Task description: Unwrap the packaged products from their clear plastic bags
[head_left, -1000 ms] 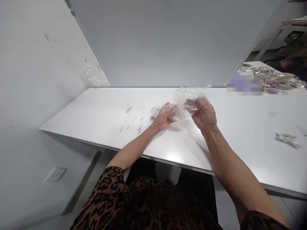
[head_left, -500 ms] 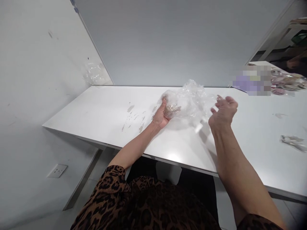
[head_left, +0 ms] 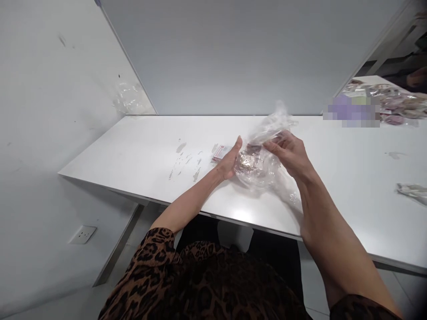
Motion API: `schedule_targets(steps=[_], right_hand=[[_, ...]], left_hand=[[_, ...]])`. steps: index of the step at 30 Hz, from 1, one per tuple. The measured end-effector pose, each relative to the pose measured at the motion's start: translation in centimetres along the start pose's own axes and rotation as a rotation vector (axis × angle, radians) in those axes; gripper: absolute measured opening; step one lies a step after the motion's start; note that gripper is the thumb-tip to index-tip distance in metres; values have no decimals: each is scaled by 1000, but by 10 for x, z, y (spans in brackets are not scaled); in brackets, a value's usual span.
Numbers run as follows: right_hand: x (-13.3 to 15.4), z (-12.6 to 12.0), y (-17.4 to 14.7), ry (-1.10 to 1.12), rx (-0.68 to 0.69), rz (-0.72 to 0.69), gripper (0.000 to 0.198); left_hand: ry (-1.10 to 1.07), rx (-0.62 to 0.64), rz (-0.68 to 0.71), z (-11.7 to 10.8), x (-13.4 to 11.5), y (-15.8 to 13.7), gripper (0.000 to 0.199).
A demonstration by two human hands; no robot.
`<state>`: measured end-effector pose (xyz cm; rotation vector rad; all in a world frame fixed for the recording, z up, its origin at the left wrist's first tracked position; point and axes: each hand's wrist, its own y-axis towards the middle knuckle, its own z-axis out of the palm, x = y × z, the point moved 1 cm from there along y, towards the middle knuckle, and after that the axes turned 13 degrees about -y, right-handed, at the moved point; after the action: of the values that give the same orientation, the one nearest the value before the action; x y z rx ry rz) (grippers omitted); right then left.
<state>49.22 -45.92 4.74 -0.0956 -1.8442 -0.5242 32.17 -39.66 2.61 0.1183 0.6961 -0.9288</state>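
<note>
A crumpled clear plastic bag [head_left: 267, 171] is between my hands above the white table, with shiny gold-brown contents that I cannot make out. My left hand [head_left: 229, 162] cups the bag's left side, thumb pointing up and the other fingers mostly hidden behind it. From the right, my right hand [head_left: 292, 153] pinches the upper part of the plastic, and a loose flap stands up beyond its fingers. Just left of my left hand, a small white box with red print [head_left: 220, 152] shows, partly covered by that hand.
The white table [head_left: 140, 151] has worn grey patches and meets a grey panel [head_left: 233, 58] behind. Clear plastic [head_left: 130, 98] clings to the left wall. At the right lie several wrapped packages [head_left: 396, 104] and a small packet [head_left: 413, 191]. A person's hand [head_left: 416, 79] shows far right.
My right hand has come in leftward from beyond the bag and now pinches its plastic. The bag has bunched and turned between my hands. The small box shows beside my left hand.
</note>
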Motion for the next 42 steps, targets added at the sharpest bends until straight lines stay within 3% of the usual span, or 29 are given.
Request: schedule_targets(steps=[3,6,9,14,16,20,23,26,30,33,38,42], right_hand=[[-6,-2,4,130,-69,189,55],[-8,-6,7,196,-119,324,59],[-5,-8,6,195,40,393,62],[1,-9,-2,75,342,294,50],[3,-8,-4,97,373,276,47],[8,-10,-5,244,213,275,40],[10,-13,-4,284,129,235,37],[10,-15,-3,258,89,227,39],[12,-14,-4,191,169,231,56],[13,-16,-4,155,184,177,54],[11,-34,3,318,-123,-2,43],[-1,-55,9,388,-255,-124,40]], left_hand=[[106,6,-69,-5,5,-1,42],[168,-28,-33,-8,8,-2,30],[118,-42,68,-8,8,-2,28],[-4,-106,210,-9,4,4,28],[-47,-105,199,-8,2,5,33],[-54,-119,148,-1,-1,1,38],[48,-189,134,2,1,-4,48],[158,-167,172,3,5,-8,56],[315,12,122,3,10,-13,49],[359,-1,95,2,12,-13,39],[153,-149,54,0,10,-7,6],[73,-131,0,-1,11,-7,5]])
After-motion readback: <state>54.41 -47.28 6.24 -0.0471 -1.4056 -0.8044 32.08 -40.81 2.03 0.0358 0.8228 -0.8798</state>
